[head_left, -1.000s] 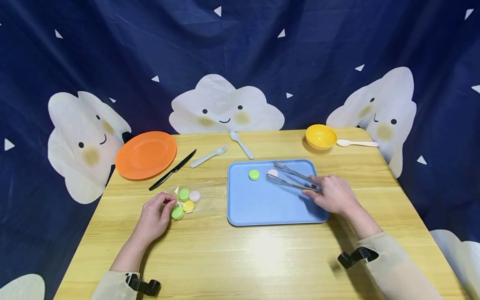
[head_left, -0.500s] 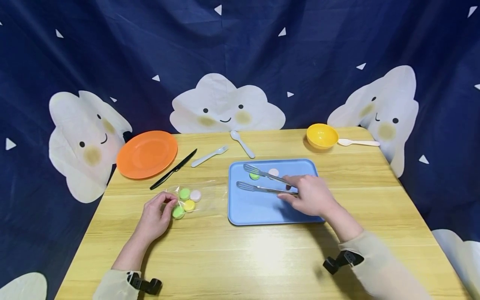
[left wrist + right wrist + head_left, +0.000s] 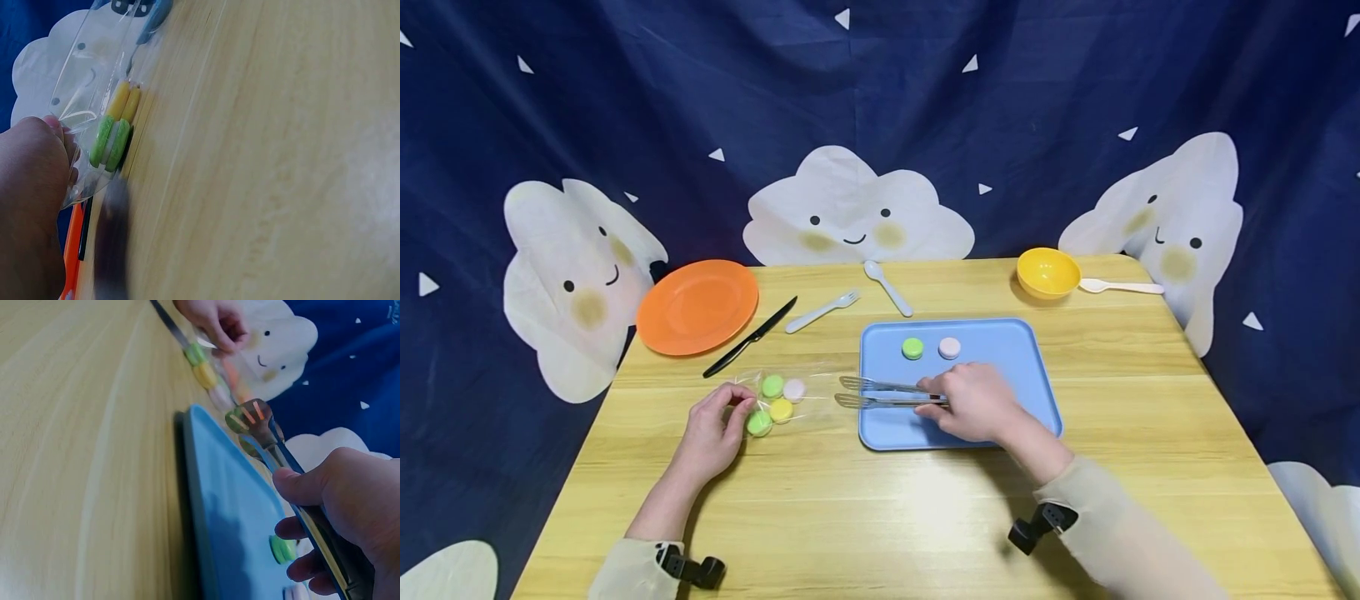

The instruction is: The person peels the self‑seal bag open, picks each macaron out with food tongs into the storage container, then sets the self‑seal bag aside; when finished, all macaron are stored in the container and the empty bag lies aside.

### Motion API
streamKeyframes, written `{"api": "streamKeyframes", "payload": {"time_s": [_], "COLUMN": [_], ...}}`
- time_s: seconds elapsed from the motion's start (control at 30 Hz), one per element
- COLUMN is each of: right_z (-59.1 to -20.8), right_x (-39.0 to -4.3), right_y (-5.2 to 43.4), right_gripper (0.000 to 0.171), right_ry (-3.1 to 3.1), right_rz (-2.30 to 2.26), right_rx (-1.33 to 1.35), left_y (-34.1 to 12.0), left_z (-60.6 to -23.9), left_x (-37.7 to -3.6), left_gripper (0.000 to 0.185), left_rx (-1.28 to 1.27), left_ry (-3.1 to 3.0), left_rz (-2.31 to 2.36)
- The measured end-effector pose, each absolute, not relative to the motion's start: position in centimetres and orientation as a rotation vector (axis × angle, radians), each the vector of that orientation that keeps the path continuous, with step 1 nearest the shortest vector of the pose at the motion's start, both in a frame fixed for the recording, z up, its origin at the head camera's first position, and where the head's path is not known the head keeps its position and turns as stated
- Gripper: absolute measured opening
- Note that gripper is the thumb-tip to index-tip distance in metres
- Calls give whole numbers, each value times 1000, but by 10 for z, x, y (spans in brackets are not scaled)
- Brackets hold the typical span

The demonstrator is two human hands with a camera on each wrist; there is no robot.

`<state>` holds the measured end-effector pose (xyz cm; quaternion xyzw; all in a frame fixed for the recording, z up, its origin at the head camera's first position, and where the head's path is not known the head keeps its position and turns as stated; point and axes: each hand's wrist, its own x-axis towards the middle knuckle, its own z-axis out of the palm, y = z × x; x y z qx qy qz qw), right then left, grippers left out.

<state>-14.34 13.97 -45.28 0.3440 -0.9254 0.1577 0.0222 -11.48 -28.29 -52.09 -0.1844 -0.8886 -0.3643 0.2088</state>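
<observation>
My left hand [image 3: 711, 429] pinches the edge of a clear plastic bag [image 3: 816, 392] and holds it up from the table. Inside the bag lie several macarons: a yellow macaron [image 3: 781, 410], a pale pink macaron [image 3: 793, 389] and green ones [image 3: 759, 422]. My right hand [image 3: 973, 402] grips metal tongs [image 3: 880, 393] over the blue tray [image 3: 895, 435], their tips pointing left past its rim toward the bag. Nothing is between the tong tips. On the tray sit a green macaron [image 3: 913, 348] and a pale pink macaron [image 3: 950, 347], side by side.
Behind the bag are an orange plate [image 3: 696, 308], a black knife [image 3: 750, 337] and a light grey fork [image 3: 822, 312]. A grey spoon [image 3: 887, 288] lies behind the tray. At the back right stand a yellow bowl [image 3: 1048, 273] and a pink spoon [image 3: 1122, 287].
My right hand has carried the tongs left across the tray, away from the pale pink macaron, and the tong tips have drawn closer together. The left hand stays at the bag.
</observation>
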Motion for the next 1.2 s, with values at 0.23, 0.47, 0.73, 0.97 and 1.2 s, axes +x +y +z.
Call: {"api": "streamKeyframes", "payload": {"time_s": [0.23,0.47,0.73,0.97,1.2], "right_z": [-459,-465,-469,-472,-476], "right_x": [-146,-150,-153,-154,-156], "right_y": [119,97,77,62,55], "right_gripper": [21,22,29,38,31], "right_ry": [-2872,-2871,-2898,-2919,-2928], "right_rz": [451,446,445,427,404], "right_rx": [1101,1093,1051,1048,1054], "left_y": [-283,-283,-282,-282,-282], "left_z": [-521,-521,-521,-521,-520], "left_x": [-115,-115,-115,-116,-117], "left_gripper": [21,21,21,20,20], "left_rx": [-517,-510,-508,-508,-521], "left_ry": [-2467,-2477,-2482,-2485,-2478], "left_rz": [-1011,-1011,-1009,-1007,-1003]}}
